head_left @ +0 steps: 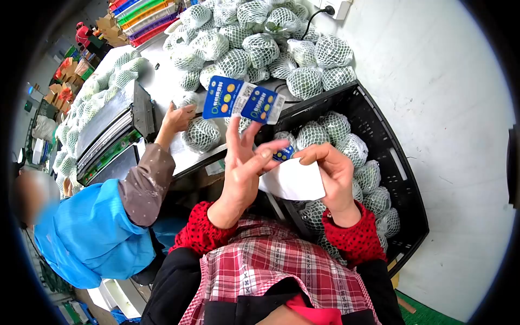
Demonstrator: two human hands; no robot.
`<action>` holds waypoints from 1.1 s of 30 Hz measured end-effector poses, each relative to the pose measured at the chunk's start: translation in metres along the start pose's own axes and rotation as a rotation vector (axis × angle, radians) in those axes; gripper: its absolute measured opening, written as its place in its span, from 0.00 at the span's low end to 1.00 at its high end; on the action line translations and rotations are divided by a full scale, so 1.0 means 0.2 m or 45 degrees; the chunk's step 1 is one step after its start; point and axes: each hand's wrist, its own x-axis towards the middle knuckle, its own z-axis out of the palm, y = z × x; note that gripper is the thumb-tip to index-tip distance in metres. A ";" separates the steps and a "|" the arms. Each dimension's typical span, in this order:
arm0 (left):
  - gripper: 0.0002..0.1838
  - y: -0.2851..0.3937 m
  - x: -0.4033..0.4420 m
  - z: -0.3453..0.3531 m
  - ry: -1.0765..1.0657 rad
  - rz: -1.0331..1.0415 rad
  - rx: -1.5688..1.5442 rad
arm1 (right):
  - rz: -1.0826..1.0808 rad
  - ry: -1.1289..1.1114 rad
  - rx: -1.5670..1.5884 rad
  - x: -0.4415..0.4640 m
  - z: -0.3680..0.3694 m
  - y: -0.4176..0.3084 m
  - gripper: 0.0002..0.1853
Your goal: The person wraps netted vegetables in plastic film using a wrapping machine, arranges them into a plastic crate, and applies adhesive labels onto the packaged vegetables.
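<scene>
My left hand (241, 170) is raised with its fingers apart. Blue printed labels (222, 97) with yellow dots and white barcode parts cling to its upper fingertips; whether they are stuck on or pinched is unclear. My right hand (337, 176) pinches a white sheet (295, 181), apparently the plain side of a label, between thumb and fingers. The left thumb and forefinger reach to the sheet's near edge. Another small blue label piece (284, 153) shows between the two hands. Below them, a black plastic crate (403, 216) holds round produce in white foam nets (368, 176).
Netted produce (260, 50) is heaped on the metal table (160, 59). At left, a co-worker in a blue apron (97, 233) has a hand (176, 119) by a netted piece. Dark crates (114, 130), coloured trays (143, 21) and a white wall (449, 135) surround the place.
</scene>
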 end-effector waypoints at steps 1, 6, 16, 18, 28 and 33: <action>0.53 0.00 -0.02 0.00 -0.035 -0.047 -0.082 | -0.002 0.000 -0.006 0.00 -0.01 0.00 0.07; 0.54 -0.01 -0.08 0.01 -0.051 -0.173 -0.165 | -0.444 -0.123 -0.587 0.01 -0.02 -0.03 0.04; 0.41 -0.01 -0.15 0.01 -0.133 -0.361 -0.123 | 0.023 0.023 -0.569 0.07 -0.07 -0.02 0.26; 0.37 -0.02 -0.14 0.02 -0.083 -0.343 0.028 | 0.330 -0.066 -0.445 0.05 -0.11 -0.02 0.13; 0.15 -0.05 -0.12 -0.11 -0.112 -0.453 0.296 | 0.685 -0.019 0.174 0.00 -0.10 -0.03 0.09; 0.20 0.03 -0.09 -0.07 -0.149 -0.576 0.403 | 0.785 -0.128 0.113 -0.02 -0.10 -0.03 0.10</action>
